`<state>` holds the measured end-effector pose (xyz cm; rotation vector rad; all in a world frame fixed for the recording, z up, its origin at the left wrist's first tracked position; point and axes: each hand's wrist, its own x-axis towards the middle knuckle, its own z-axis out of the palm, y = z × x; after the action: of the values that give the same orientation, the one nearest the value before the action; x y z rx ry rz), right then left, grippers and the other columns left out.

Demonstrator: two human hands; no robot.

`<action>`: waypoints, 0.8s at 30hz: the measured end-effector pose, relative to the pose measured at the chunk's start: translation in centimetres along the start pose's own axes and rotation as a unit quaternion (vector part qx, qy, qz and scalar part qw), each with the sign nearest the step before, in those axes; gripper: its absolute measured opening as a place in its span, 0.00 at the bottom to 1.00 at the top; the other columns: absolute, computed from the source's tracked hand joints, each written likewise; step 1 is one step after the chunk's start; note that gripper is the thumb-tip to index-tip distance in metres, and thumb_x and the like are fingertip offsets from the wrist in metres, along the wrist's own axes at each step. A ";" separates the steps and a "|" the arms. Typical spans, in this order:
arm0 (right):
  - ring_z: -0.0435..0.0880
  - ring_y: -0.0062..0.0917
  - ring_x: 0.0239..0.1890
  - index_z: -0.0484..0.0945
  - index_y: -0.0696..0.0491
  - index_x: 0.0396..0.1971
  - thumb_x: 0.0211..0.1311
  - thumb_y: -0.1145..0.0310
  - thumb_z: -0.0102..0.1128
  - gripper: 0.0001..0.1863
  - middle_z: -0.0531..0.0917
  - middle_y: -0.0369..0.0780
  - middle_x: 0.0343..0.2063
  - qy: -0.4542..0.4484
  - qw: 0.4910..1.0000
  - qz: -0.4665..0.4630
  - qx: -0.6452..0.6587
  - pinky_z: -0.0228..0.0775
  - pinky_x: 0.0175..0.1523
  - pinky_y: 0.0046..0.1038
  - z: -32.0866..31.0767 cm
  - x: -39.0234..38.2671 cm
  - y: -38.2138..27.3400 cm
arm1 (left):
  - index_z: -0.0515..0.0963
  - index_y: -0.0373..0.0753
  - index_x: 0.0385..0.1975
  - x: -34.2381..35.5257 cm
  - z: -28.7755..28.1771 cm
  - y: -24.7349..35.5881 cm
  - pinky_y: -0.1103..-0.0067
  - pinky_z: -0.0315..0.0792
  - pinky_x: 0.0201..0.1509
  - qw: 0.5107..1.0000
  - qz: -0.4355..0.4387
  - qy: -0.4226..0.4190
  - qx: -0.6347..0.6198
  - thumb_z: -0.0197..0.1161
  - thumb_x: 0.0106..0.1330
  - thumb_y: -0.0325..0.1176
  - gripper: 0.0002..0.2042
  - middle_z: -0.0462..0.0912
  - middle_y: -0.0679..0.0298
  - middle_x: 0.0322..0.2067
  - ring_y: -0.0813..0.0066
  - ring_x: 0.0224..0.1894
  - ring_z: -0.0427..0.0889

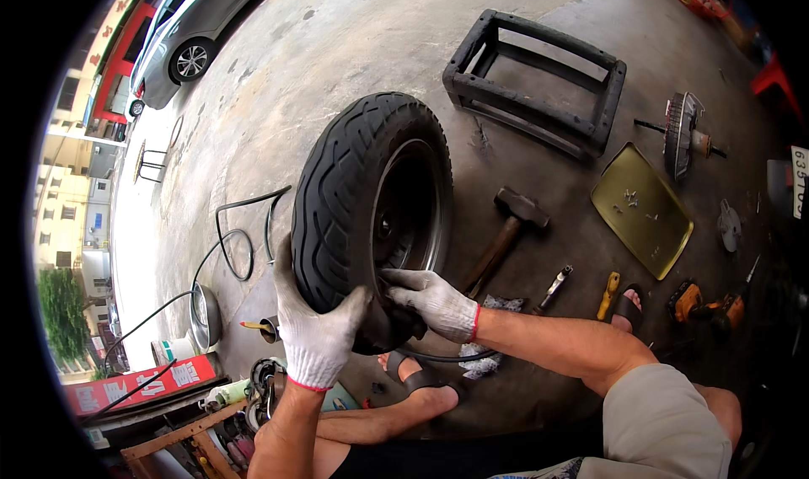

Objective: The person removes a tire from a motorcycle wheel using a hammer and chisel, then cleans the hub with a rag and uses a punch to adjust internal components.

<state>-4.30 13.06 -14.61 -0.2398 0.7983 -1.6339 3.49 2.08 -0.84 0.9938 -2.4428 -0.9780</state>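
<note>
A black scooter wheel with a thick treaded tire (333,176) stands upright before me, turned partly side-on, so its dark rim and hub (385,224) show. Both my hands wear white knit gloves with red cuffs. My left hand (320,331) is closed around the lower left of the tire, fingers along the tread and thumb toward the sidewall. At the lower inner edge of the rim, my right hand (434,304) has its fingers bent in against the wheel; its fingertips are partly hidden there. A sledgehammer (506,239) with a wooden handle lies right of the wheel.
Beyond is a black metal frame (539,100). To the right lie a gold tray (632,235) with small parts, a motor hub (681,138), a yellow-handled tool (608,295) and a cordless drill (704,306). A black hose (221,235) and metal bowl (205,317) are left.
</note>
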 end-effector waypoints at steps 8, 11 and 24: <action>0.86 0.34 0.35 0.67 0.37 0.68 0.62 0.73 0.52 0.32 0.85 0.42 0.33 -0.016 0.614 -0.024 -0.789 0.79 0.42 0.31 -12.9 4.8 -2.4 | 0.58 0.25 0.67 2.7 0.6 0.1 0.70 0.67 0.66 0.998 0.037 0.042 0.015 0.69 0.56 0.28 0.39 0.73 0.46 0.58 0.62 0.59 0.75; 0.86 0.39 0.33 0.70 0.33 0.66 0.59 0.75 0.51 0.34 0.85 0.42 0.29 0.082 0.603 -0.112 -0.786 0.79 0.38 0.36 -15.2 6.0 -2.2 | 0.58 0.24 0.66 3.4 0.8 0.4 0.70 0.67 0.66 0.999 0.034 0.031 -0.019 0.68 0.57 0.28 0.38 0.75 0.47 0.56 0.63 0.57 0.76; 0.86 0.42 0.36 0.73 0.38 0.64 0.61 0.70 0.53 0.28 0.86 0.44 0.35 0.060 0.782 -0.157 -0.600 0.79 0.44 0.40 -11.3 5.1 4.5 | 0.59 0.24 0.66 4.4 1.5 0.4 0.70 0.67 0.66 0.998 0.048 0.024 -0.014 0.67 0.55 0.28 0.37 0.75 0.46 0.55 0.63 0.57 0.76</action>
<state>-8.41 12.36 -27.09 -1.2267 1.9136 -1.1998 -0.56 -0.16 -1.44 0.8710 -2.4074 -0.9428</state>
